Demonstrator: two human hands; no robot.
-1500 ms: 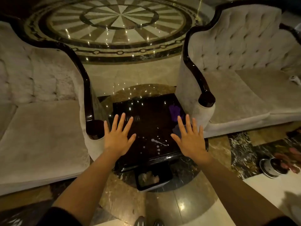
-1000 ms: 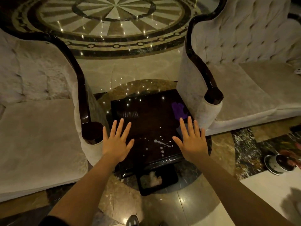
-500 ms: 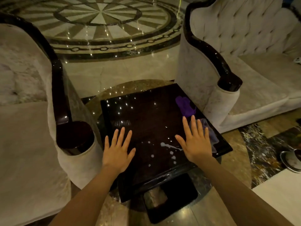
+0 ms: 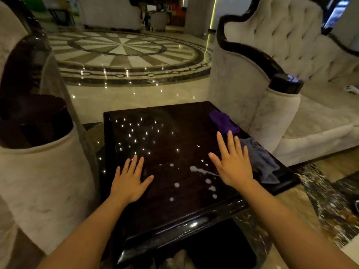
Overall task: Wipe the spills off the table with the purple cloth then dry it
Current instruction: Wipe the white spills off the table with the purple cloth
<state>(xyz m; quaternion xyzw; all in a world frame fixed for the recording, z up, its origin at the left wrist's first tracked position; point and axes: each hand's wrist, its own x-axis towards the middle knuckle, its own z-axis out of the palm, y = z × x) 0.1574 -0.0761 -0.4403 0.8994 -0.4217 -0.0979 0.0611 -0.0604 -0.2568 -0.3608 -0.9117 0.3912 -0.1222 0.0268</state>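
Observation:
A dark glossy square table [image 4: 171, 133] stands between two sofas. White spills [image 4: 196, 169] dot its near half, a streak and several drops. The purple cloth [image 4: 223, 122] lies crumpled near the table's far right edge. A grey-blue cloth [image 4: 260, 162] lies on the right edge, closer to me. My left hand [image 4: 129, 182] hovers flat with fingers spread over the near left part of the table. My right hand [image 4: 232, 163] is spread the same way just right of the spills, partly covering the grey-blue cloth. Neither hand holds anything.
A cream sofa arm with a dark wooden cap [image 4: 37, 121] presses close to the table's left side. Another tufted cream sofa [image 4: 287, 74] borders the right. A small white object [image 4: 351, 89] lies on its seat. Polished marble floor [image 4: 126, 53] stretches beyond.
The view has come closer and lower to the table. Both hands stay spread and empty above it, the right hand now nearer the two cloths.

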